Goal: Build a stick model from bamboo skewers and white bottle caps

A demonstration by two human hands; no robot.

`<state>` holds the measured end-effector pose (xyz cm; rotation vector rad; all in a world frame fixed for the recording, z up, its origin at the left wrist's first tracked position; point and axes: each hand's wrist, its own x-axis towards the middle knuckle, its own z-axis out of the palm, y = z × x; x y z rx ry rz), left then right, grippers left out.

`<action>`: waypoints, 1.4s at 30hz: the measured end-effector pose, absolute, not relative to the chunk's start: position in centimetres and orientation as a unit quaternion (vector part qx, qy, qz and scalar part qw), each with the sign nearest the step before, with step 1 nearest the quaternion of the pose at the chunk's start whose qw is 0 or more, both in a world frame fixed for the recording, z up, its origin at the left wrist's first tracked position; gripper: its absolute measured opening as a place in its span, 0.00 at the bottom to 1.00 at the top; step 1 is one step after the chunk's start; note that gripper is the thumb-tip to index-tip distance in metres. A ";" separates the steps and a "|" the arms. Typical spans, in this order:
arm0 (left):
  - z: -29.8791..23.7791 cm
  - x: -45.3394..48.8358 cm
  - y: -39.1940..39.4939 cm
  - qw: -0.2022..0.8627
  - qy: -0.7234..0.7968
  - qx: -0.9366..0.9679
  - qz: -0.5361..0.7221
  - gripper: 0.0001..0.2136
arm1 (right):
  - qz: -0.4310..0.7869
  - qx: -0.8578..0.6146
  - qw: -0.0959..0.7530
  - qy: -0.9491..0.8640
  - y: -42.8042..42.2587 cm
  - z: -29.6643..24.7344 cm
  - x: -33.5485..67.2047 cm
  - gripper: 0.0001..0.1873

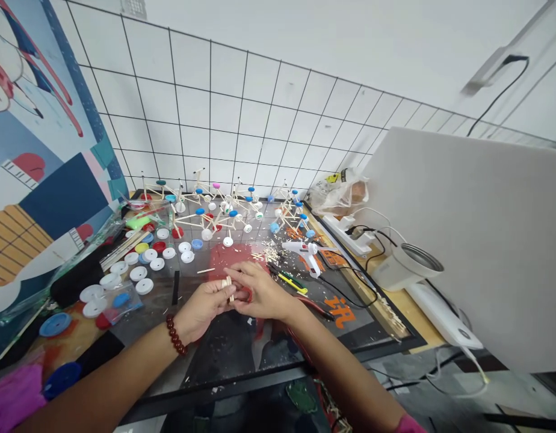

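Note:
My left hand (206, 307), with a dark red bead bracelet at its wrist, pinches a few short pale wooden sticks (230, 290) upright over the dark work mat. My right hand (262, 291) meets it from the other side, its fingers curled round the same sticks. Exactly how the sticks sit together is partly hidden by the fingers. One loose stick (206, 270) lies just beyond my left hand. A pile of cut wood bits (269, 251), a white glue gun (307, 254) and a yellow cutter knife (292, 282) lie beyond my right hand.
Small stick-built models (233, 213) with bottle-cap wheels stand along the back. Many loose bottle caps (144, 285) spread at left. Red-handled pliers (314, 307), a power strip (350, 233), a whitish cup (407, 264) and cables are at right. A wire grid stands behind.

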<state>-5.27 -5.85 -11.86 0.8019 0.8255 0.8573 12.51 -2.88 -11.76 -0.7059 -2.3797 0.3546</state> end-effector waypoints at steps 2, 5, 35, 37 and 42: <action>-11.8 -5.3 -5.8 0.751 0.379 0.379 0.385 0.19 | 0.144 -0.267 0.313 -0.900 -2.9 -11.9 12.5 0.39; -11.8 -5.3 -5.8 0.748 0.389 0.379 0.381 0.21 | 0.165 -0.263 0.327 -0.893 -2.7 -12.1 12.7 0.39; -8.3 -9.5 -3.9 0.389 0.507 0.621 0.454 0.11 | 0.043 -0.271 0.395 -0.877 -3.8 -12.6 13.3 0.27; -6.5 -13.3 -2.8 0.246 0.609 0.655 0.373 0.10 | 0.033 -0.269 0.402 -0.874 -3.9 -12.3 13.4 0.27; -5.6 -22.4 -1.0 0.049 0.775 0.619 0.118 0.11 | 0.017 -0.261 0.412 -0.873 -4.2 -11.8 13.3 0.27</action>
